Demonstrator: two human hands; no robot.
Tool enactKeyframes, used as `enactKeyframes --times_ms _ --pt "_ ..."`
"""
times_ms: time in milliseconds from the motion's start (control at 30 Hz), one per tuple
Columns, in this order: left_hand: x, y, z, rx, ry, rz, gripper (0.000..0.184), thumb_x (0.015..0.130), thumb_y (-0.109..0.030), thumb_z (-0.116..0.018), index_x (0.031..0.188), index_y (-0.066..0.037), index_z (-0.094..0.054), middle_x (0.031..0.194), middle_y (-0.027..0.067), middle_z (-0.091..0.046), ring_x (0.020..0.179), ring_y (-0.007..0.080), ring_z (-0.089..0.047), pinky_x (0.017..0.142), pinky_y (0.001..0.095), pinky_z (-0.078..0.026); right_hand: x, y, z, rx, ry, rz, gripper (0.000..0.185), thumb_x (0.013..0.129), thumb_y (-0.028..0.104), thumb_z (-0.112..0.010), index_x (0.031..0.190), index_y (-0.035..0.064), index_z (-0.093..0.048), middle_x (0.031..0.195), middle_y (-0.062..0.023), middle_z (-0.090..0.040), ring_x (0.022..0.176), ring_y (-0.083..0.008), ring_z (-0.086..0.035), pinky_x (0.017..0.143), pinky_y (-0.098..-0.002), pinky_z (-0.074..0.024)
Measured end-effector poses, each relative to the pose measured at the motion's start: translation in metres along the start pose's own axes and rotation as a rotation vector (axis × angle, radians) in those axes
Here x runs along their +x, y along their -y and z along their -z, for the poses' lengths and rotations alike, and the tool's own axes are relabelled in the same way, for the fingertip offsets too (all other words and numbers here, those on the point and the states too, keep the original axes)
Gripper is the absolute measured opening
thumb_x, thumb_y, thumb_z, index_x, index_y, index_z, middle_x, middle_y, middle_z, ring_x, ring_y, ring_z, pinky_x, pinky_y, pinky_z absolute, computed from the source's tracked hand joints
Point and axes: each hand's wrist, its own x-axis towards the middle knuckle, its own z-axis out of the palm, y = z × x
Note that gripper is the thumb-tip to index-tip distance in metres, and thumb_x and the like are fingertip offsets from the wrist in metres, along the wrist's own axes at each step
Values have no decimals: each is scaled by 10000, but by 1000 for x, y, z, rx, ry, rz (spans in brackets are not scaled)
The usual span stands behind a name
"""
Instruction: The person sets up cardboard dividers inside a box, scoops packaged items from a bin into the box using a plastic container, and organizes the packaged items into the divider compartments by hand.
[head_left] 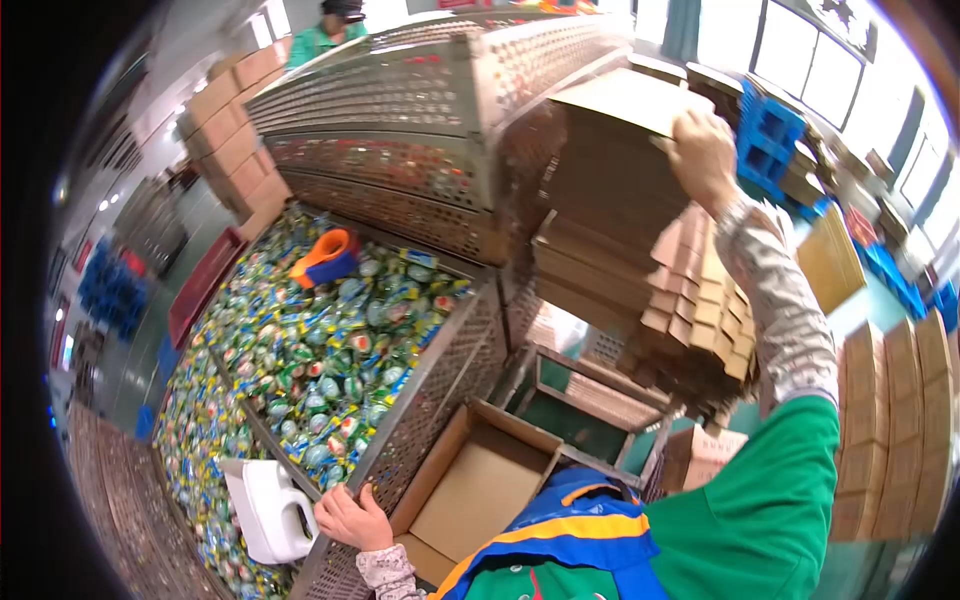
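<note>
My left hand (355,517) lies on the metal rim (398,425) of a bin, fingers stretched and holding nothing. Beside it, a white plastic jug (272,510) with a handle lies on the wrapped candies (320,385) that fill the bin. My right hand (703,155) is raised at the upper right, its fingers closed over the top edge of a brown cardboard piece (615,160). Whether that piece is a flat sheet or a folded box I cannot tell. An open cardboard box (480,485) stands in front of my body, with its bare bottom showing.
An orange and blue ring-shaped object (327,258) lies on the candies. Perforated metal trays (380,150) are stacked behind the bin. Folded cartons (700,290) stand below my right arm, more boxes (885,430) at right. A person in green (325,35) is at the far side.
</note>
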Motion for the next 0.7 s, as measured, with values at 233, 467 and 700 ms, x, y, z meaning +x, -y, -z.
enactKeyframes --times_ms 233,467,700 --pt "0 -6 6 71 -1 -85 394 839 -401 -707 990 -46 -629 987 121 -622 980 367 -540 860 487 -442 4 -14 -14 72 6 143 377 798 390 -761 744 42 -626 711 -125 -655 638 -332 -637 597 -416 -494" --pt "-7 6 -8 53 -39 -115 425 904 -458 -636 998 -44 -634 981 124 -636 956 380 -556 844 506 -443 -7 -43 18 622 121 -376 473 777 411 -809 899 -12 -634 730 -82 -600 665 -201 -580 609 -358 -469" --pt "-1 -12 2 17 -31 -80 362 822 -360 -716 962 -41 -617 921 152 -607 923 379 -546 797 514 -423 -144 -255 -96 -149 364 424 143 933 196 -612 919 56 -634 646 -144 -554 643 -317 -581 562 -455 -418"
